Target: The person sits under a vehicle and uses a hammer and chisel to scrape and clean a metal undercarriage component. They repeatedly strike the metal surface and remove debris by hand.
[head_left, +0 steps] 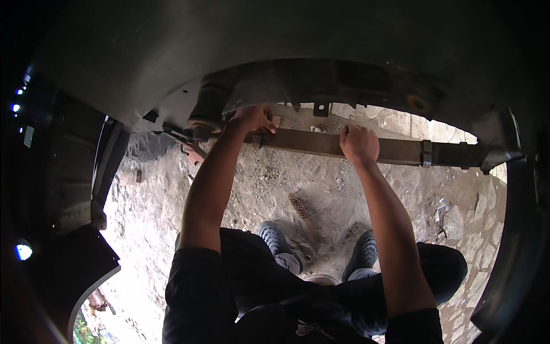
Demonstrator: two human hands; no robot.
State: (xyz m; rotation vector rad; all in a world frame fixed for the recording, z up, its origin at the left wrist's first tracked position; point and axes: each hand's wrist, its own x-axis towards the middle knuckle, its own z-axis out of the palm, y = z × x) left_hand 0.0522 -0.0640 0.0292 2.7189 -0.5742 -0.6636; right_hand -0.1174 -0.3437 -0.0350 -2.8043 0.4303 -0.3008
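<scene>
A long brown metal bar (309, 143), seemingly a leaf spring with clamp bands, runs across under the dark vehicle body. My right hand (360, 143) is closed over its middle, with the knuckles up and the fingertips hidden behind it. Farther left, my left hand (255, 119) reaches to the bar beside a clamp band (257, 140). Its fingers are curled, with the tips at the bar's upper edge; part of the hand is in shadow under the body's rim, and what it grips is hidden. Another clamp band (427, 153) wraps the bar at the right.
Dark body panels (321, 34) hang close overhead and on both sides. A wire brush (299, 207) lies on the dusty ground between my shoes (278, 241). To the left are a tyre (148, 147) and a reddish metal part (193, 153).
</scene>
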